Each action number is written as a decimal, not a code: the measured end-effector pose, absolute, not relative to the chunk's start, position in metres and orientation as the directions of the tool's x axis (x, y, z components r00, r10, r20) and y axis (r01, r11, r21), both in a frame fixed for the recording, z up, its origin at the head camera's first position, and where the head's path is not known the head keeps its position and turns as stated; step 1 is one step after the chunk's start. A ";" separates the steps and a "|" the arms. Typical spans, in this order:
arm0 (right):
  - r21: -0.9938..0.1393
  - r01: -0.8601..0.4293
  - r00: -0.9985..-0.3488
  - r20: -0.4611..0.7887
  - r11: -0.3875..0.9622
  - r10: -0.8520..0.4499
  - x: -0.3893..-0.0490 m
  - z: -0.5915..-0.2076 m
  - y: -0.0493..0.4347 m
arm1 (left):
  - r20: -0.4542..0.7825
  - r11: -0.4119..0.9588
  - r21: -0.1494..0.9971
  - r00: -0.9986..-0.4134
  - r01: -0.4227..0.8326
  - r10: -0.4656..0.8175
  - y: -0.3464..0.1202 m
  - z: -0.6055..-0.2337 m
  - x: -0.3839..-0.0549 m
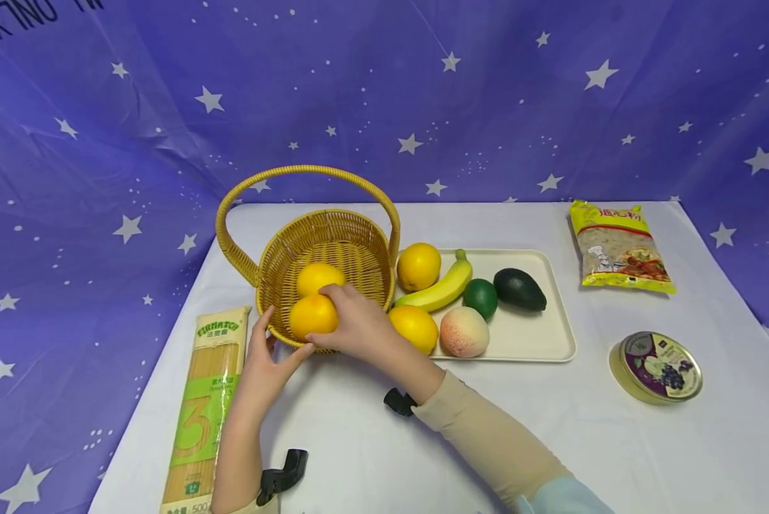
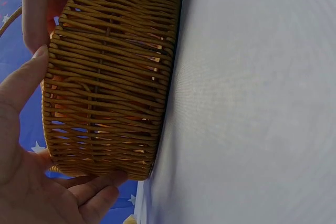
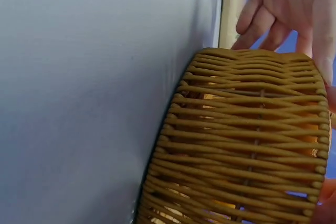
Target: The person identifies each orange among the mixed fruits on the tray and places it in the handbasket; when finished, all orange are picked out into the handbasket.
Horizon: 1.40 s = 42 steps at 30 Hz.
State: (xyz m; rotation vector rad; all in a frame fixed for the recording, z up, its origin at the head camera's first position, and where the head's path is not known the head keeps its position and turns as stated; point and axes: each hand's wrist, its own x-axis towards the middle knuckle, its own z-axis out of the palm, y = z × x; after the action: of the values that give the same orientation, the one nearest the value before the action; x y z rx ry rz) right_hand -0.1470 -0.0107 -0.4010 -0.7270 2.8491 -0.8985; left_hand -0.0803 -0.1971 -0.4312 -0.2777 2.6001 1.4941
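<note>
A yellow wicker basket (image 1: 326,250) with a tall arched handle stands at the left of the table. My left hand (image 1: 268,368) grips its near left side, thumb at the rim and fingers spread along the woven wall (image 2: 105,93). Reaching over the near rim, my right hand (image 1: 358,325) holds an orange (image 1: 312,317) inside the basket. Just behind that fruit lies a second orange (image 1: 320,278). In the right wrist view the weave (image 3: 247,145) hides most of the fruit, and the left hand's fingers (image 3: 260,24) show against the basket's far end.
Right of the basket, a cream tray (image 1: 532,343) bears two oranges (image 1: 419,266), a banana (image 1: 438,289), a peach (image 1: 464,332), a small green fruit (image 1: 480,298) and an avocado (image 1: 519,289). Spaghetti (image 1: 207,407) lies left; a yellow food bag (image 1: 622,250) and round tin (image 1: 657,368) lie right.
</note>
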 end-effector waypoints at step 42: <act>-0.635 -0.398 -0.908 0.169 0.662 -0.383 -0.135 -0.363 0.054 | -0.213 0.492 0.839 -0.973 -0.230 -0.091 -0.197 -0.429 -0.079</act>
State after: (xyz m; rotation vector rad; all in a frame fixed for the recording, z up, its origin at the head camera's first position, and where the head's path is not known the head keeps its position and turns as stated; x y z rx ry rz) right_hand -0.1346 0.0538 -0.3627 -0.6777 2.8831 -1.1086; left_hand -0.0795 -0.1967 -0.4292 -0.2808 2.5906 1.4897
